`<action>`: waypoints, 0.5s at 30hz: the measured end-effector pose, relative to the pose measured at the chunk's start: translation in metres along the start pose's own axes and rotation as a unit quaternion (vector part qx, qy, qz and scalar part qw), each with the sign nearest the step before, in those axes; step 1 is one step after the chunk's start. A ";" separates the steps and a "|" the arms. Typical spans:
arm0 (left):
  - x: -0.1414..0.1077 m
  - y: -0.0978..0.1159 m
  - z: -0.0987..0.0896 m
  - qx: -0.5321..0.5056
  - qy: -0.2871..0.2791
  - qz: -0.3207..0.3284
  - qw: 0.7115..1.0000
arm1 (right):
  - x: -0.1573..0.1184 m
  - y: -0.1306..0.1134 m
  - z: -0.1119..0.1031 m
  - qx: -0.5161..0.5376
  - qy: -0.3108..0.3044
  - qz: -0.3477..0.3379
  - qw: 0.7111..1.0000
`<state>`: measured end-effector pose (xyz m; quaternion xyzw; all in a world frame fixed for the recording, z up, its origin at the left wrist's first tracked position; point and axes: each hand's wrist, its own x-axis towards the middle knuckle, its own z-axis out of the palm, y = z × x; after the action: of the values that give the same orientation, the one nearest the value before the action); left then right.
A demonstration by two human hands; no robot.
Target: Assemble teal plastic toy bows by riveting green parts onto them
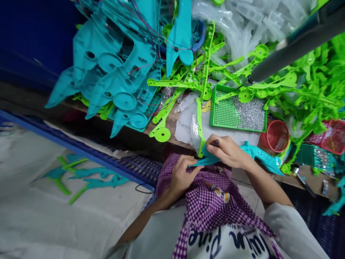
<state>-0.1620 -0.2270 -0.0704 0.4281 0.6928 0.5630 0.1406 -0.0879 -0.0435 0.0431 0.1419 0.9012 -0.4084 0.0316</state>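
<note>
Pinching a blue piece on the near side, above the purple apron, the left hand holds it; the right hand grips a dark thing. A loose pinch could drop the piece.

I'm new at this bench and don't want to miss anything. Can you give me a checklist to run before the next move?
1. Blue piece held: ok, the left hand grips its edge.
2. Right hand grip: ok, closed around a dark-ended object.
3. That object identified: cannot tell, mostly hidden by the fingers.
4. Metal parts available: ok, heaped in one side of the green tray.
5. Tray top uncovered: not ok, a green arm overlaps its far edge.
</note>
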 end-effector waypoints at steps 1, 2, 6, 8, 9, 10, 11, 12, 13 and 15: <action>0.001 0.001 0.000 -0.001 0.002 0.003 1.000 | 0.002 -0.002 0.000 -0.022 -0.009 -0.007 1.000; 0.002 0.002 0.000 -0.004 0.006 0.007 1.000 | 0.003 -0.005 -0.001 -0.046 -0.012 -0.023 0.999; 0.003 0.005 0.001 -0.016 0.021 0.002 1.000 | -0.002 -0.016 -0.003 -0.134 0.008 -0.134 0.982; 0.003 0.006 0.002 -0.014 0.020 -0.019 1.000 | -0.007 -0.020 -0.002 -0.175 0.017 -0.158 0.972; 0.003 0.006 0.002 -0.014 0.016 -0.028 0.999 | -0.009 -0.021 -0.001 -0.197 0.019 -0.160 0.967; 0.003 0.006 0.002 -0.016 0.012 -0.033 0.999 | -0.010 -0.023 0.001 -0.221 0.017 -0.160 0.962; 0.004 0.006 0.001 -0.022 0.007 -0.034 0.999 | -0.010 -0.025 0.002 -0.247 0.006 -0.160 0.956; 0.004 0.007 0.000 -0.032 0.002 -0.032 0.999 | -0.010 -0.027 0.004 -0.272 -0.012 -0.163 0.948; 0.005 0.007 -0.001 -0.044 -0.002 -0.027 0.999 | -0.008 -0.030 0.006 -0.293 -0.034 -0.173 0.940; 0.007 0.008 -0.003 -0.063 -0.008 -0.016 0.998 | -0.005 -0.036 0.010 -0.320 -0.076 -0.206 0.922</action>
<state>-0.1649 -0.2238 -0.0605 0.4117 0.6613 0.6002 0.1815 -0.0934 -0.0748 0.0631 -0.0958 0.9880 -0.1054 0.0590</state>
